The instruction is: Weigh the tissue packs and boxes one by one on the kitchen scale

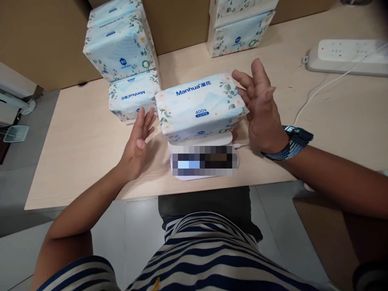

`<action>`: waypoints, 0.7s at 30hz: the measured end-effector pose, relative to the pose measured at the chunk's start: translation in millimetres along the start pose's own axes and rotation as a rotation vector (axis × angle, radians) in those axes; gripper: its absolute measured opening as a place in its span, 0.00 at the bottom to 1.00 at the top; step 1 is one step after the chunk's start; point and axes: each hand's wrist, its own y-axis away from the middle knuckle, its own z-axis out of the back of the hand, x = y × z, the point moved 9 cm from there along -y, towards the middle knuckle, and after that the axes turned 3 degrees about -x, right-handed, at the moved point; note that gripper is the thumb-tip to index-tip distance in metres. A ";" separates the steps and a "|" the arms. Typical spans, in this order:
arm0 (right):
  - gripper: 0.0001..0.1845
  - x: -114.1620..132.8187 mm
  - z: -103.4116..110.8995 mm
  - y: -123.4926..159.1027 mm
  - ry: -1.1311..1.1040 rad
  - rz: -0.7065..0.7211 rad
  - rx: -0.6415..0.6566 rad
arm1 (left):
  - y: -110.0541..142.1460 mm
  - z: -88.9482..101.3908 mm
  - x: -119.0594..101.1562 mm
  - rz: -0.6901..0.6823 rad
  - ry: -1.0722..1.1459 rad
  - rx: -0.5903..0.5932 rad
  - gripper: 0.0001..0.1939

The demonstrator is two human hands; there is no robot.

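A pack of tissues [200, 105] with floral print rests on a white tabletop scale [201, 176], whose display is blurred out. To its left is my left hand [138, 145], apart from the pack, palm turned inward and fingers stretched out. At the pack's right end, my right hand [259, 107] has its fingers spread, close to the corner; whether a fingertip touches it I cannot tell. Neither hand grips anything. A watch with a blue band [289, 141] is on my right wrist.
Stacked tissue packs [121, 48] stand behind my left hand, with another stack [241, 34] at the back. Brown cardboard [182, 24] lines the table's rear. A white power strip [348, 54] lies at right, and a white cable [315, 95] runs across the wooden table [75, 161].
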 end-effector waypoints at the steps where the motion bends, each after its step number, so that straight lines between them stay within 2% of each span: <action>1: 0.53 2.7 -0.5 0.7 0.001 -0.015 -0.004 | 0.1 6.2 2.0 -0.005 -0.006 -0.035 0.46; 4: 0.52 16.7 -1.3 5.9 -0.041 -0.042 -0.044 | 0.8 21.8 10.9 0.023 -0.008 -0.141 0.52; 6: 0.51 23.9 2.0 12.4 -0.124 -0.099 -0.109 | 1.9 29.0 12.1 0.013 -0.005 -0.205 0.52; 8: 0.52 21.7 6.1 21.5 -0.246 -0.231 -0.163 | 4.9 37.9 5.7 -0.053 -0.029 -0.301 0.48; 10: 0.49 12.6 8.9 31.3 -0.361 -0.374 -0.180 | 12.6 51.4 -3.8 -0.126 -0.064 -0.462 0.41; 12: 0.42 3.5 11.9 37.7 -0.421 -0.440 -0.172 | 24.0 61.1 -10.9 -0.145 -0.082 -0.614 0.35; 13: 0.39 0.1 13.5 39.7 -0.433 -0.439 -0.170 | 29.0 61.0 -13.2 -0.128 -0.082 -0.652 0.33; 14: 0.37 -1.9 13.5 41.6 -0.434 -0.423 -0.157 | 31.8 55.8 -14.6 -0.088 -0.080 -0.645 0.33; 15: 0.37 -2.1 9.8 44.0 -0.426 -0.402 -0.113 | 31.6 43.7 -16.3 -0.040 -0.079 -0.577 0.33; 17: 0.37 6.9 -7.7 51.4 -0.354 -0.324 0.073 | 25.8 1.7 -25.8 0.025 -0.076 -0.303 0.35; 18: 0.39 17.1 -17.5 56.1 -0.283 -0.251 0.176 | 22.6 -21.6 -35.8 0.022 -0.076 -0.162 0.36; 19: 0.42 31.3 -25.2 59.9 -0.204 -0.146 0.251 | 19.3 -39.4 -50.8 -0.020 -0.086 -0.076 0.36; 20: 0.48 49.4 -29.4 61.5 -0.134 -0.015 0.281 | 14.9 -48.5 -69.4 -0.088 -0.104 -0.065 0.36; 21: 0.54 70.1 -30.9 60.6 -0.085 0.127 0.271 | 10.1 -49.3 -89.9 -0.167 -0.126 -0.113 0.36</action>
